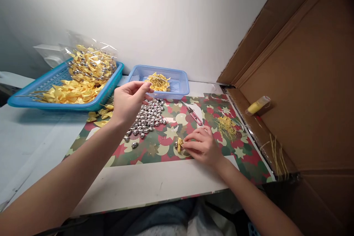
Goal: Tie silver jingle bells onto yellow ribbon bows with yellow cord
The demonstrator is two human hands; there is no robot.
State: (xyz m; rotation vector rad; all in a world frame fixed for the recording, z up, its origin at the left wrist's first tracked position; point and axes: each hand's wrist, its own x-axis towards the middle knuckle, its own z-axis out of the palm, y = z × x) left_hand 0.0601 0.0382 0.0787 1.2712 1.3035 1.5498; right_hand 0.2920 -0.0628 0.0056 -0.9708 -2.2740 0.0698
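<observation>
My left hand is raised over the pile of silver bells, its thumb and forefinger pinched together. Whatever that pinch holds is too fine to see. Low on the patterned sheet, my right hand has its fingertips closed at a small yellow ribbon bow. A silver bell sits at the bow's left side. Just beyond the right hand lie pink thread snips, with their blades pointing away to the left.
At the left, a blue basket holds yellow ribbon bows and a clear bag of finished-looking pieces. A smaller blue basket stands at the back wall. Yellow thread scraps lie right, near a glue-like tube and cardboard wall.
</observation>
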